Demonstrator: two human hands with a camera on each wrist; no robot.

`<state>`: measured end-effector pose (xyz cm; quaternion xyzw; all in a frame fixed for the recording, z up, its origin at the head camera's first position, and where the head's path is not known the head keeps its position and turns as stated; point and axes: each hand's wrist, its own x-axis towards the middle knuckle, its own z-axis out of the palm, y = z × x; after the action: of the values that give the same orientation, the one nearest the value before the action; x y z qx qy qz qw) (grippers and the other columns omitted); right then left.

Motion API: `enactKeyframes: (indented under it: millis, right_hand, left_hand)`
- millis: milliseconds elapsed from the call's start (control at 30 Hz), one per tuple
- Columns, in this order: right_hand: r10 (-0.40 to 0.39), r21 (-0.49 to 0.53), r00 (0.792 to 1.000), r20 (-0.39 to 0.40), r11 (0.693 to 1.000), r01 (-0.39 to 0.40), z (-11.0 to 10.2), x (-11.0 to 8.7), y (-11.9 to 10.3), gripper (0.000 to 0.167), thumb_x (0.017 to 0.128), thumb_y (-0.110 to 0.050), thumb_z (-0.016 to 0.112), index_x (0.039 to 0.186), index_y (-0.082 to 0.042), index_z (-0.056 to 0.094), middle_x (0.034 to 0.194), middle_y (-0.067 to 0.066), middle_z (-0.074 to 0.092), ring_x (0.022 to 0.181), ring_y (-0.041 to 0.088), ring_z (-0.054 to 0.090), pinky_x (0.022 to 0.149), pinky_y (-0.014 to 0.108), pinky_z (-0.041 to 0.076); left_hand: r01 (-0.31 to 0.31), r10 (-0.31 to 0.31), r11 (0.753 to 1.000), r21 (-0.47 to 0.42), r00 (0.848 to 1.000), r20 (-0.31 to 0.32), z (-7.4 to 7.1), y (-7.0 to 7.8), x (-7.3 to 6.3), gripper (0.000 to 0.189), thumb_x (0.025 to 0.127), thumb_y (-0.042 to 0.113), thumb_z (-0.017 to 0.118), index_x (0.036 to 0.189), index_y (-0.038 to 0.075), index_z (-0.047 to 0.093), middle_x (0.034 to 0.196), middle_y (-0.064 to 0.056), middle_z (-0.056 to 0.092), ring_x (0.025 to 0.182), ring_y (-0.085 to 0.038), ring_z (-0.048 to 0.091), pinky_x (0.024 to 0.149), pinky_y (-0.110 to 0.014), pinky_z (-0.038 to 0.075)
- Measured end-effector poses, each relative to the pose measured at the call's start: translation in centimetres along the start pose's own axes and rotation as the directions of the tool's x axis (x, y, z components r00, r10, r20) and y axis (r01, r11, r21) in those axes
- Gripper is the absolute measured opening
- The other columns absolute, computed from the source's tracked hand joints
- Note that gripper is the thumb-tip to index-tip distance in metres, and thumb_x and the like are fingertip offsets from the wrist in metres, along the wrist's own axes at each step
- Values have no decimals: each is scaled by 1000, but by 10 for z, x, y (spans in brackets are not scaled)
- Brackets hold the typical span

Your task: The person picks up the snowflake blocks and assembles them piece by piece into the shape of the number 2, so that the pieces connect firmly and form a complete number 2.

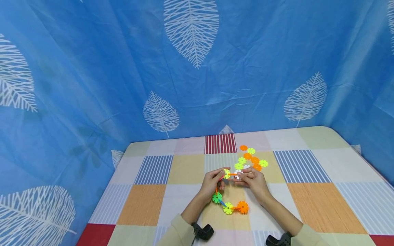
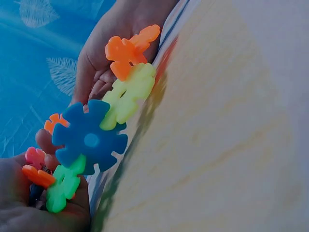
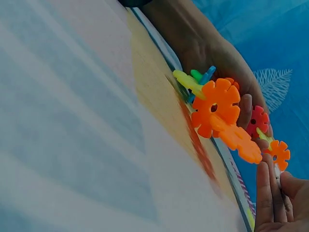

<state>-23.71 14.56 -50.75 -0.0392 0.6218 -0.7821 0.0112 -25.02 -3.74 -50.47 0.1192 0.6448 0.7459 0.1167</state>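
My left hand (image 1: 212, 182) pinches a yellow snowflake disc (image 1: 226, 174) near one end of a chain of slotted plastic discs. My right hand (image 1: 253, 182) pinches a white snowflake disc (image 1: 238, 174), which meets an orange disc (image 1: 232, 174) seen edge-on between the hands. From the left hand the chain hangs and curves toward me: a pink disc (image 3: 258, 121), an orange one, a green disc (image 1: 217, 197), a blue disc (image 2: 91, 137), a yellow disc (image 1: 228, 208) and orange discs (image 1: 243, 207) at the near end. Whether the white disc is fully slotted in cannot be told.
Beyond the hands lies a loose group of orange discs (image 1: 254, 160) and yellow-green discs (image 1: 242, 160), with a white disc (image 1: 246, 166) beside the right fingers. A patchwork cloth (image 1: 184, 201) covers the table, and a blue leaf-patterned curtain (image 1: 240, 68) stands behind it.
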Motion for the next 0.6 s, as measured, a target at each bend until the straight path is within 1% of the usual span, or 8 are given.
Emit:
enactKeyframes:
  millis: [67, 133, 200, 233, 333, 433, 533, 600]
  right_hand:
    - [-37, -54, 999, 5, 998, 37, -1, 2, -1, 27, 89, -6, 59, 103, 13, 45, 80, 15, 68, 72, 29, 67, 68, 37, 53]
    - [-111, -165, 994, -12, 980, 107, -4, 5, -2, 28, 90, -11, 60, 101, 13, 51, 77, 12, 67, 66, 25, 67, 63, 35, 54]
    - [-223, -329, 974, -30, 923, 201, -8, 10, -1, 24, 89, -15, 62, 98, 8, 59, 75, 8, 66, 61, 19, 63, 56, 30, 53]
    - [-285, -421, 958, -28, 873, 247, -10, 14, -1, 22, 88, -15, 63, 97, 5, 63, 75, 6, 66, 58, 17, 60, 54, 27, 51]
    - [-431, -667, 902, 31, 663, 340, -17, 25, 2, 17, 84, -14, 68, 98, -5, 70, 77, 2, 62, 60, 14, 49, 52, 24, 42]
    - [-457, -808, 879, 134, 463, 364, -22, 36, 6, 25, 80, -15, 72, 104, -8, 71, 87, 6, 57, 70, 18, 42, 58, 28, 35]
    - [-431, -879, 883, 187, 327, 346, -23, 44, 10, 29, 78, -20, 75, 105, -10, 71, 93, 12, 51, 79, 23, 40, 62, 33, 33]
    - [-431, -903, 882, 188, 278, 328, -23, 46, 11, 29, 75, -22, 77, 101, -10, 72, 95, 14, 50, 82, 27, 41, 64, 35, 32]
  left_hand:
    - [9, -9, 1000, -19, 1000, -16, 1, 0, 1, 33, 97, 21, 49, 120, 1, 60, 50, 0, 49, 42, -7, 45, 42, -19, 40]
    - [23, -24, 999, -37, 999, -33, 1, 1, 1, 31, 97, 21, 49, 119, 2, 60, 57, -2, 55, 42, -7, 45, 42, -19, 40]
    - [30, -33, 998, -56, 998, -47, 1, 1, 1, 32, 97, 21, 49, 120, 2, 59, 66, -6, 61, 43, -6, 45, 43, -19, 41]
    - [33, -37, 997, -69, 998, -54, 0, 2, 1, 32, 97, 21, 48, 120, 1, 59, 71, -9, 64, 43, -6, 46, 44, -19, 41]
    - [37, -44, 995, -93, 996, -72, -2, 3, 1, 34, 97, 21, 47, 122, -1, 56, 84, -17, 67, 44, -6, 46, 45, -19, 41]
    - [52, -63, 991, -125, 994, -87, -5, 2, 2, 36, 97, 23, 47, 123, -1, 54, 86, -20, 66, 45, -7, 45, 45, -19, 40]
    - [57, -71, 988, -144, 993, -95, -6, 2, 3, 36, 96, 23, 49, 122, -1, 54, 83, -17, 66, 45, -7, 45, 45, -19, 40]
    - [62, -77, 986, -153, 993, -92, -7, 2, 3, 35, 96, 21, 49, 121, -2, 55, 82, -15, 66, 44, -7, 45, 45, -19, 41]
